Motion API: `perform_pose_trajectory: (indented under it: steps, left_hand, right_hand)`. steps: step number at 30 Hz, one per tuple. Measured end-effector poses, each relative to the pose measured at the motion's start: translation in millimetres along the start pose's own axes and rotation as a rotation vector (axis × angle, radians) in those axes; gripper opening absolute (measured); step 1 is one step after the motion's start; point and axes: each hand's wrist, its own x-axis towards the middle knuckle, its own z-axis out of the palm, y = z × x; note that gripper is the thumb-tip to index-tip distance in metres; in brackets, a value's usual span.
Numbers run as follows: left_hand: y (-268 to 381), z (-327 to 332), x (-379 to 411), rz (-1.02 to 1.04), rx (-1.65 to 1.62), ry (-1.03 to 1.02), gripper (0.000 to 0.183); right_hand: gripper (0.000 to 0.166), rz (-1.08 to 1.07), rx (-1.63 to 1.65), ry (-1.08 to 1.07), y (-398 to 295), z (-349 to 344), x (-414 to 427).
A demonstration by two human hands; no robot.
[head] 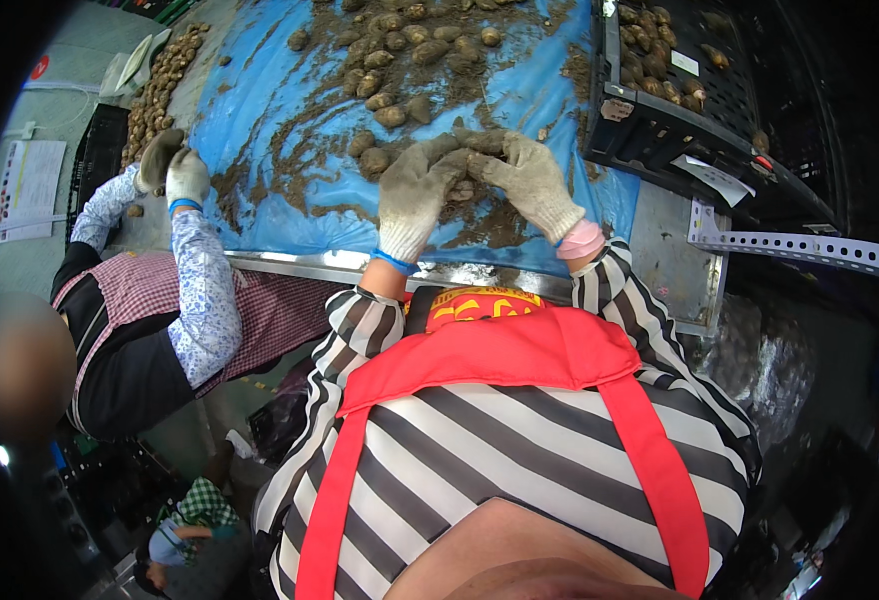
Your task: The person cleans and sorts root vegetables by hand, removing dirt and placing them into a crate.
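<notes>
Both my hands wear soiled white knit gloves and meet over a blue plastic sheet (274,225) smeared with dark soil. Fingers of my left hand (418,187) and my right hand (533,176) curl in around a soil-covered corm (460,190), apparently taro, which they mostly hide. Just left of my left hand lie two brown taro corms (374,160). Farther up the sheet is a loose pile of taro corms (428,51), mixed with clumps of soil.
A black plastic crate (601,124) with taro corms stands at right, beside a perforated metal strip (799,244). At left, a co-worker's gloved hands (173,169) are near a heap of small corms (158,90). The metal table's edge (297,266) runs before me.
</notes>
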Motion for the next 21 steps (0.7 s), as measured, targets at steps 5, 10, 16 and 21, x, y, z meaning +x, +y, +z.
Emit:
perform_pose_trajectory:
  steps: [5, 10, 16, 21]
  left_hand:
    - [-4, -4, 1, 0.182, 0.338, -0.039, 0.033]
    - [3, -3, 3, 0.164, 0.323, -0.105, 0.036]
    - [-22, -11, 14, 0.000, -0.071, -0.002, 0.032]
    - [-43, -10, 16, 0.024, -0.264, -0.091, 0.038]
  right_hand:
    - [0.029, 0.175, 0.170, 0.136, -9, 11, -3]
    - [0.024, 0.284, 0.434, 0.048, 21, -7, 13]
    - [0.026, -0.192, 0.260, 0.052, 25, 8, 3]
    - [0.031, -0.096, 0.026, 0.056, 22, 10, 3]
